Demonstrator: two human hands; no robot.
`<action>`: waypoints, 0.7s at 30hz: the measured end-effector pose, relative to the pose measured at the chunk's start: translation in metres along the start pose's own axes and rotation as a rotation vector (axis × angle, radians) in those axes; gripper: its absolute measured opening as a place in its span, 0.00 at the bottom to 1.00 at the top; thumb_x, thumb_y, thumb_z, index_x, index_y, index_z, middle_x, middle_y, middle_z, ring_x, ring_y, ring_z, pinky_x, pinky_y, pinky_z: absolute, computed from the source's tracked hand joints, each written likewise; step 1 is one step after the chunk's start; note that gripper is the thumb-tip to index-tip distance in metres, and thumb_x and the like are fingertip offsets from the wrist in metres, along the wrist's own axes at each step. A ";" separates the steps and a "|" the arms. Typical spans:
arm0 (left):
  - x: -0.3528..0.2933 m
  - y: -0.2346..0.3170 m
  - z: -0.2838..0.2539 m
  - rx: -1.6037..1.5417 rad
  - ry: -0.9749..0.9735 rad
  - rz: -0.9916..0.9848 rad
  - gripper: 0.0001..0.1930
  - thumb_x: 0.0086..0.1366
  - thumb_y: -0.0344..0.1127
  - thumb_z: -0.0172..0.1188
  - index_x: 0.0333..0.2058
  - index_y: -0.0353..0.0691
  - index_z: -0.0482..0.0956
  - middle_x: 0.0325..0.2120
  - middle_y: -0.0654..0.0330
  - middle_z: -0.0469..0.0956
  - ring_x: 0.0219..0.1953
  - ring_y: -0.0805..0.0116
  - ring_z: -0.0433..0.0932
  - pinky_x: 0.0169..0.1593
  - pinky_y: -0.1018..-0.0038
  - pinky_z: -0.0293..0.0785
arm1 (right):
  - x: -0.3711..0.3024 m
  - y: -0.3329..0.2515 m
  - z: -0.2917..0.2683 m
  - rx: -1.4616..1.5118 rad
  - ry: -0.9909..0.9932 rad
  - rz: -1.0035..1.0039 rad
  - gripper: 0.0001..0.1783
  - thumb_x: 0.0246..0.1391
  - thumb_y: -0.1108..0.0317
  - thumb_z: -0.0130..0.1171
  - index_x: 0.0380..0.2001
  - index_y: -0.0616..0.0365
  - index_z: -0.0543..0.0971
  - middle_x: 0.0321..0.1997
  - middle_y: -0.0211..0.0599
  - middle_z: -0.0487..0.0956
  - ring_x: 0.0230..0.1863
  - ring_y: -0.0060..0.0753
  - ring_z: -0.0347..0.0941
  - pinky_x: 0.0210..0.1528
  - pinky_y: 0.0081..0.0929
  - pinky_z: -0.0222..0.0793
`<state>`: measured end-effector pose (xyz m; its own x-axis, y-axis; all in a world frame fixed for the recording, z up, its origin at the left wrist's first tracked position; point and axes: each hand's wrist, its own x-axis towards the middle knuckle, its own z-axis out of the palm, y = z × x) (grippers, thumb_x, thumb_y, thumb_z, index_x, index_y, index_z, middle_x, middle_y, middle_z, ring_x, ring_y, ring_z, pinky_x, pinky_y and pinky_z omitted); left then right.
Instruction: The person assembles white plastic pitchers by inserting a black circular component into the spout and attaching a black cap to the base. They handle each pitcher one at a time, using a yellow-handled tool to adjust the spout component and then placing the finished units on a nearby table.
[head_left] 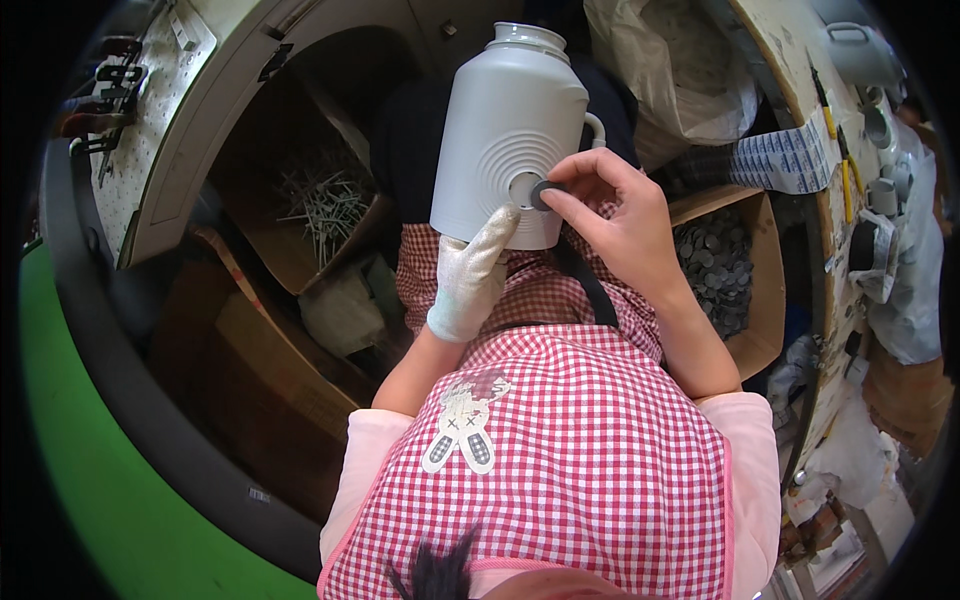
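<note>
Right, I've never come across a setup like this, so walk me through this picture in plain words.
There is no robot here: these are a person's own hands, seen from a camera worn on the head and looking down. Its wide fisheye lens bends straight edges near the rim. The checked apron below is the wearer's own.

The left hand, in a pale glove, steadies a grey vessel with a neck and side handle. The bare right hand pinches a small dark disc by the vessel's ringed patch.

To the right, a cardboard box holds many grey discs; to the left lies a heap of thin rods.
</note>
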<state>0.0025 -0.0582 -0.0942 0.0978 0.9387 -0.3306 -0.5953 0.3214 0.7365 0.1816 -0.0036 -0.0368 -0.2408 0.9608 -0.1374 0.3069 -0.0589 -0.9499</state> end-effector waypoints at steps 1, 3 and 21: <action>0.000 0.000 -0.001 0.042 -0.027 0.015 0.19 0.78 0.33 0.52 0.64 0.36 0.70 0.58 0.58 0.76 0.58 0.70 0.77 0.62 0.71 0.76 | -0.001 -0.001 -0.001 -0.032 0.001 -0.008 0.13 0.61 0.76 0.65 0.49 0.63 0.81 0.40 0.30 0.84 0.37 0.15 0.79 0.40 0.14 0.75; 0.001 0.000 -0.003 0.001 -0.059 -0.006 0.19 0.78 0.33 0.52 0.64 0.36 0.70 0.58 0.58 0.76 0.59 0.69 0.77 0.62 0.70 0.76 | -0.002 -0.004 0.000 0.074 0.000 0.039 0.13 0.61 0.76 0.66 0.49 0.63 0.81 0.40 0.30 0.84 0.36 0.15 0.79 0.38 0.14 0.75; -0.002 -0.014 -0.010 -0.064 -0.072 -0.006 0.18 0.76 0.27 0.54 0.63 0.40 0.71 0.58 0.58 0.75 0.58 0.70 0.77 0.61 0.75 0.75 | -0.006 0.019 0.012 0.169 0.142 0.148 0.08 0.63 0.68 0.69 0.33 0.59 0.80 0.28 0.21 0.78 0.28 0.10 0.67 0.31 0.12 0.62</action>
<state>0.0026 -0.0655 -0.1097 0.1576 0.9441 -0.2896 -0.6438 0.3206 0.6948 0.1779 -0.0136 -0.0569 -0.0691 0.9662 -0.2485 0.1684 -0.2342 -0.9575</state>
